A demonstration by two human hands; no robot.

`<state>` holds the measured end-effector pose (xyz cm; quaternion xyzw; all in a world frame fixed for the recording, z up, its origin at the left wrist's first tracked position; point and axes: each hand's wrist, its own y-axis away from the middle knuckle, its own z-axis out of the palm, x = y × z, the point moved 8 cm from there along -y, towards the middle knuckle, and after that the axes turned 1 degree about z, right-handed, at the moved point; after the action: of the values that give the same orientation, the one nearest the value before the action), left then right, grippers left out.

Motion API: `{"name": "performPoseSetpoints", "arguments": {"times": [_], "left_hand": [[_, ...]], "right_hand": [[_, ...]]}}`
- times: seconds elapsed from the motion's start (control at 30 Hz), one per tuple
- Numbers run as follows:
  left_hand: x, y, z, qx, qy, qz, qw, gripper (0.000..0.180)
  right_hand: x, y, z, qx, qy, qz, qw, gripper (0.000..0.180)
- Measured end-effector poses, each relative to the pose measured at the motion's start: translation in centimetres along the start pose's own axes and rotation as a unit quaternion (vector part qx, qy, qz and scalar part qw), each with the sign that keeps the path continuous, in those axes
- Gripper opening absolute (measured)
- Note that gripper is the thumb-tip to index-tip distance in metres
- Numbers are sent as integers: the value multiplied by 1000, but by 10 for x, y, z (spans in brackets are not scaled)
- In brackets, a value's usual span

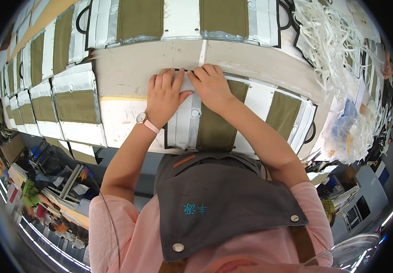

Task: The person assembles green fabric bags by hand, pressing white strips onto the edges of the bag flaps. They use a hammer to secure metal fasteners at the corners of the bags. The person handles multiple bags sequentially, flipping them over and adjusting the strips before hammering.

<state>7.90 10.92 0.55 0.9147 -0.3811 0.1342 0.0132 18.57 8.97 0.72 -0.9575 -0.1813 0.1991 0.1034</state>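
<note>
A flat panel [217, 132] with olive fabric bands, white strips and silvery tape lies on the work table in front of me. Both hands are at the left part of its far edge. My left hand [164, 93] rests there with fingers stretched out and its thumb held apart, over the panel's left corner. Close beside it, my right hand [212, 88] has its fingers bent together on the dark rim of the same edge. What lies under the right fingertips is hidden. A black loop [311, 132] sticks out at the panel's right end.
Beyond my hands lies another banded panel [182, 20] with black loops. Several similar panels [76, 102] overlap in a row at the left. Tangled white strips [326, 50] heap at the far right, above crumpled clear plastic [349, 129]. Other people [32, 195] are at the lower left.
</note>
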Motion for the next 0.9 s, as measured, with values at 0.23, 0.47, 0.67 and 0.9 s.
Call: {"name": "performPoseSetpoints", "arguments": {"times": [0.23,0.47,0.67,0.9], "left_hand": [[11,0,4,11,-9,-14,1000,59],[18,6,4,-44,-34,-28,998,61],[34,7,12,-41,-43,-47,997,59],[36,6,15,-55,-91,-46,993,59]], "right_hand": [[6,1,-2,11,-27,52,998,30],[42,5,-3,-11,-124,217,968,15],[54,-11,13,-178,-129,219,951,15],[38,5,3,7,-76,157,985,18]]}}
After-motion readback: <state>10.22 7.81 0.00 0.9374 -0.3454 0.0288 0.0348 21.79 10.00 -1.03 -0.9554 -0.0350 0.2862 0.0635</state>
